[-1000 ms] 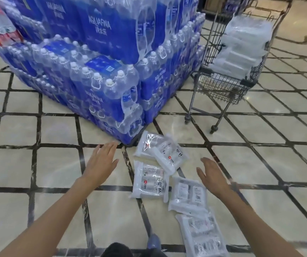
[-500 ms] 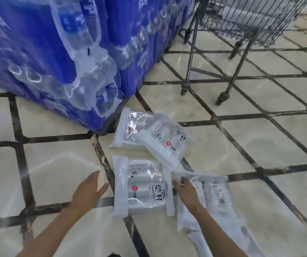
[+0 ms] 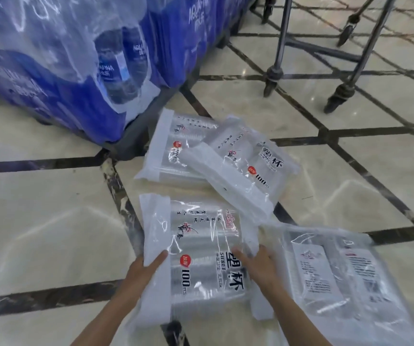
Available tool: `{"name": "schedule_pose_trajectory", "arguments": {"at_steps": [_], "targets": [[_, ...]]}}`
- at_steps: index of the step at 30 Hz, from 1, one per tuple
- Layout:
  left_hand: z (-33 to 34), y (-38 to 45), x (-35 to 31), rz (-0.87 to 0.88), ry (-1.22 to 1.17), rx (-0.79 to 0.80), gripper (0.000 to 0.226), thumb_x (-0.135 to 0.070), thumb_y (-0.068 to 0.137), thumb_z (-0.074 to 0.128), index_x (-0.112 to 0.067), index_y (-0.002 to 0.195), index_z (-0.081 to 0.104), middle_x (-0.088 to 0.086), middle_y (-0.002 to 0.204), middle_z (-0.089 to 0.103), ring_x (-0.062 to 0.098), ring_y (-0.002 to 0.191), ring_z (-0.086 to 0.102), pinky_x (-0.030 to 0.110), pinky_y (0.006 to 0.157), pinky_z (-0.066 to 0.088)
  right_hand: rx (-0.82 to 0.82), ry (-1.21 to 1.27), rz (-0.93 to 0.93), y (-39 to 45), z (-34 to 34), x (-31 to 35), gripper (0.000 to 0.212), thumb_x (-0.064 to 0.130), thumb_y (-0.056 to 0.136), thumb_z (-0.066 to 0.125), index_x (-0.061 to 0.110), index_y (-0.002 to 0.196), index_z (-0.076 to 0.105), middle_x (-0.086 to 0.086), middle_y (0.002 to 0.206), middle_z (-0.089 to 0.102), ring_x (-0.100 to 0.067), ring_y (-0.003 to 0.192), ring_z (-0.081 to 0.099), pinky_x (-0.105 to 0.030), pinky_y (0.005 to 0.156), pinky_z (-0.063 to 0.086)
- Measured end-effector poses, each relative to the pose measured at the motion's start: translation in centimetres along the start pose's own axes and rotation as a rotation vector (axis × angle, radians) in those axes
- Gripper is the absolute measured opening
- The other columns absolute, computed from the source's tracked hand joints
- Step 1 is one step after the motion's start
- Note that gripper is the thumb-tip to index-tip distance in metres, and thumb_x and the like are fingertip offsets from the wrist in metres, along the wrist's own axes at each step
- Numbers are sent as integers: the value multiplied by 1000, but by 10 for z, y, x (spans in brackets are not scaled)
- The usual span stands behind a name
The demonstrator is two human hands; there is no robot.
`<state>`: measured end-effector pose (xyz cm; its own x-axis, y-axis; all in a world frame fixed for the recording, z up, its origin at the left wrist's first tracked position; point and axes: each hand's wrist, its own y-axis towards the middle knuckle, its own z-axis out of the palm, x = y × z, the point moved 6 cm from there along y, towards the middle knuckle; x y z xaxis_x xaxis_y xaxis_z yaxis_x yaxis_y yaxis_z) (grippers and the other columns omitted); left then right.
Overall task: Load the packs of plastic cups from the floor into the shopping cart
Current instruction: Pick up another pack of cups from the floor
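Several clear packs of plastic cups lie on the tiled floor. My left hand [image 3: 144,269] grips the left edge of the nearest pack [image 3: 201,236], thumb on top. At that pack's right edge my right hand [image 3: 258,264] holds it, thumb across the top and fingers tucked at the flap. Two more packs overlap farther ahead, one flat [image 3: 168,143] and another [image 3: 246,166] lying across it. To the right of my right arm lies another pack [image 3: 338,270] with its label side up. Of the shopping cart [image 3: 279,46] only the legs and wheels show, at the upper right.
A tall stack of shrink-wrapped blue water bottle cases [image 3: 76,58] stands on a low pallet at the upper left, close to the far packs. Bare marble floor with dark lines [image 3: 38,221] extends to the left and to the right [image 3: 363,171].
I have leaned in closer to the floor. Both hands moved from beside the nearest pack onto its left and right edges and took hold of it.
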<state>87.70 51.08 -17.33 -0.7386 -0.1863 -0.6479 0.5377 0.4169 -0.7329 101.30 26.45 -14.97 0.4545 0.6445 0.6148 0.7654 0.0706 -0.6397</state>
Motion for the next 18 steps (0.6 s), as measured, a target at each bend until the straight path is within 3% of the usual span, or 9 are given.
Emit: {"name": "schedule_pose_trajectory", "arguments": {"at_steps": [2,4,5,7,9,12,15,17,18], "targets": [[-1,-2,-1,-28,-55,8,59,-48,73,70,-16,121,54,4,105,64,20,89,60,29,70,47,44,-7,63,-1,1,-1,98,40,77,72,9,148,11,-12,150,33,-25,111,56,-26,93,44],[-3,-1,-4,-32,-85,7,93,-69,39,78,-19,115,58,2,103,67,23,92,63,32,74,49,105,42,105,1,4,1,98,42,75,74,1,145,20,-12,144,40,-13,74,61,-9,67,47],[-4,2,-3,-37,-103,4,106,-74,22,78,-20,111,59,2,100,68,23,91,64,32,73,50,126,58,124,4,6,-2,103,49,67,77,0,143,27,-14,143,42,-13,77,63,-7,66,46],[-6,7,-3,-40,-136,7,112,-72,8,78,-18,105,62,3,94,70,25,86,65,31,68,51,128,62,171,9,7,-8,103,53,59,80,-6,134,41,-16,138,49,-28,113,57,-21,89,44],[-10,2,-7,-46,-151,32,105,-67,15,82,-15,105,64,5,90,71,26,82,66,30,64,50,146,122,191,4,9,-9,98,45,58,82,-7,131,43,-16,136,50,-28,124,47,-30,99,37],[-21,-28,-10,-103,-157,57,112,-67,19,82,-15,115,58,7,106,67,28,96,62,35,76,50,193,161,211,-21,9,-4,119,57,34,87,-2,129,48,-12,124,57,-20,105,51,-24,87,39],[-41,-84,-18,-145,-142,75,120,-67,33,81,-17,136,43,7,134,52,26,119,49,40,101,37,257,127,278,-80,1,11,84,44,46,90,5,114,58,-5,103,62,-18,90,55,-25,78,43],[-55,-125,-32,-161,-131,87,124,-67,29,79,-19,138,41,4,134,52,24,116,50,39,102,36,313,154,276,-121,-11,35,91,54,30,87,12,105,58,-1,96,64,-13,82,56,-26,76,47],[-63,-143,-39,-158,-131,93,123,-68,29,79,-20,137,43,4,132,54,24,116,51,38,102,36,335,175,262,-137,-17,46,94,52,31,87,12,110,55,4,93,60,-12,83,55,-28,80,48]]}}
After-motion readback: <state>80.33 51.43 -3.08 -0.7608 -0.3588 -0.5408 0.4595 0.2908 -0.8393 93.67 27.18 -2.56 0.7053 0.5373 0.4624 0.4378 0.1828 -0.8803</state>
